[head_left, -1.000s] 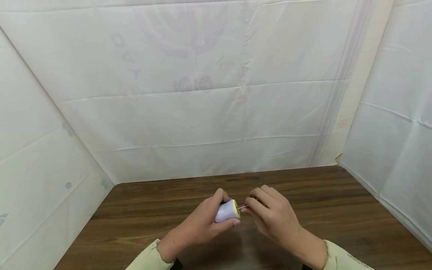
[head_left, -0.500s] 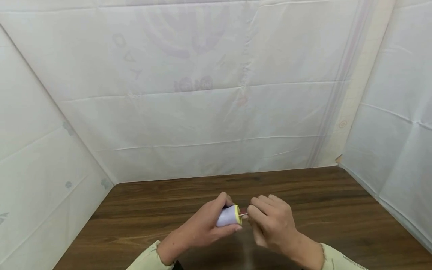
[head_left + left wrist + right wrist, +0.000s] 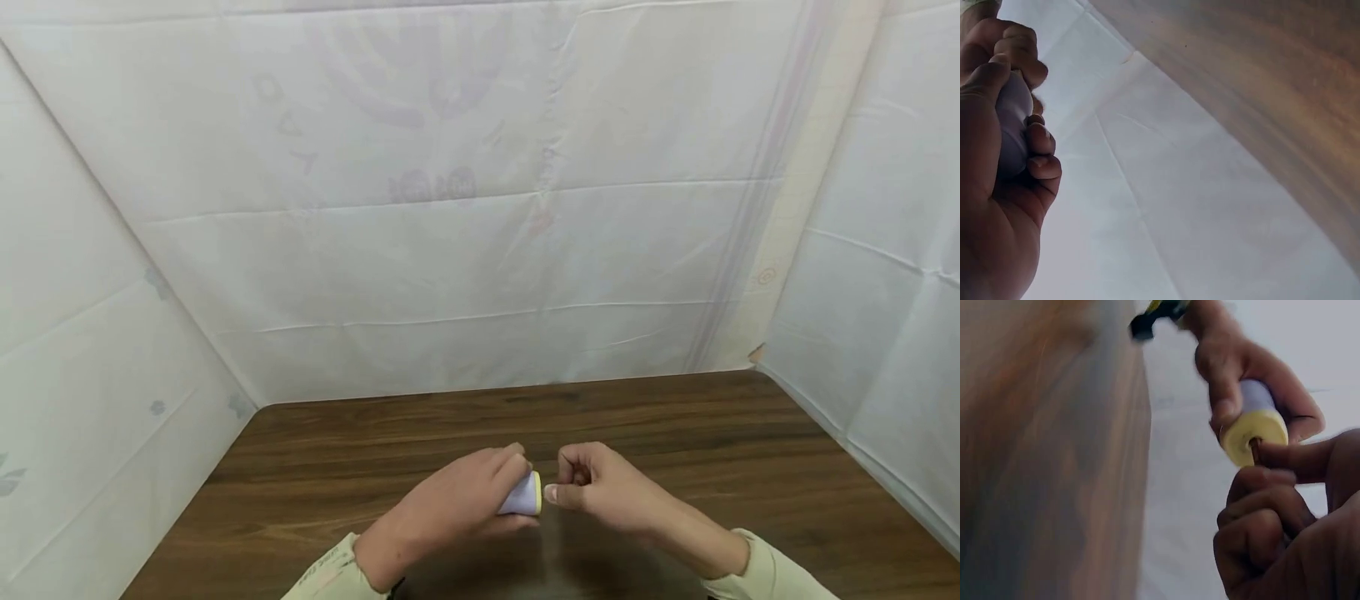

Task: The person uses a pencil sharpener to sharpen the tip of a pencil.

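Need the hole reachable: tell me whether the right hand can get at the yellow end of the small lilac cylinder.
Probably yes: the right hand already has its thumb at the yellow end, which faces it uncovered.

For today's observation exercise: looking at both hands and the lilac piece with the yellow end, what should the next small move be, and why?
Probably keep pressing the thin rod into the yellow end: the left hand grips the lilac piece, and the right hand's thumb sits at the rod, which barely shows.
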### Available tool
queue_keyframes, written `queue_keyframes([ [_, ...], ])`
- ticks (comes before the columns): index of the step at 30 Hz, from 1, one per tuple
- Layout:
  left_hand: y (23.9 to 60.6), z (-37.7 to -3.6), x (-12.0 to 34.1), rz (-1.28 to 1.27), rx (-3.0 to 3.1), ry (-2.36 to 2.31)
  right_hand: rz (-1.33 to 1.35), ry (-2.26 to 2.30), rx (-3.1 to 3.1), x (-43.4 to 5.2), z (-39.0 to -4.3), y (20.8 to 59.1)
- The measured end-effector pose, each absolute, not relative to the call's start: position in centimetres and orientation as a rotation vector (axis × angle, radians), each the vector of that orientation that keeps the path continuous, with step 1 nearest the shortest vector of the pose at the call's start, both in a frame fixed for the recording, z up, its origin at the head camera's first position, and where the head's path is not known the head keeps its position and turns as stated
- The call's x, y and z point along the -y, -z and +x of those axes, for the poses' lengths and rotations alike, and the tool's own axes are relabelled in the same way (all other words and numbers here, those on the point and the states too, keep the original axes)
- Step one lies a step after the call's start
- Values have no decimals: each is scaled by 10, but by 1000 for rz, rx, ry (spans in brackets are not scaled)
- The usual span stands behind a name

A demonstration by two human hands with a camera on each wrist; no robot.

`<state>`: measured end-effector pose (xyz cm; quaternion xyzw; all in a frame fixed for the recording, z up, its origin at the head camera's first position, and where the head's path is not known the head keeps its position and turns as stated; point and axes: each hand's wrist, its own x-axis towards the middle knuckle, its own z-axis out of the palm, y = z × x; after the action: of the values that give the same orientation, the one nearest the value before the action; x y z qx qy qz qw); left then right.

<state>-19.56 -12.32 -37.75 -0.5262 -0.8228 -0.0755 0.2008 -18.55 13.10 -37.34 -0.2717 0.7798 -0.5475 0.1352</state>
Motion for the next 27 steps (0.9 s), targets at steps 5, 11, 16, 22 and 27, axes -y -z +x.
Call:
queue_keyframes([
  [5,376,-199,125,-1381,2508,543,-1095,1447,-2677,-129,-184,374],
  [11,375,-200,129,-1268,2567,977,-1900,1325,-3100,-122,-192,373],
  [16,371,-199,129,-1323,2532,1327,-2717,907,-3336,-115,-199,363],
  [22,368,-196,127,-1459,2497,1401,-3100,772,-3179,-110,-197,357],
  [27,367,-195,128,-1465,2498,1329,-3030,696,-3095,-114,-195,354],
])
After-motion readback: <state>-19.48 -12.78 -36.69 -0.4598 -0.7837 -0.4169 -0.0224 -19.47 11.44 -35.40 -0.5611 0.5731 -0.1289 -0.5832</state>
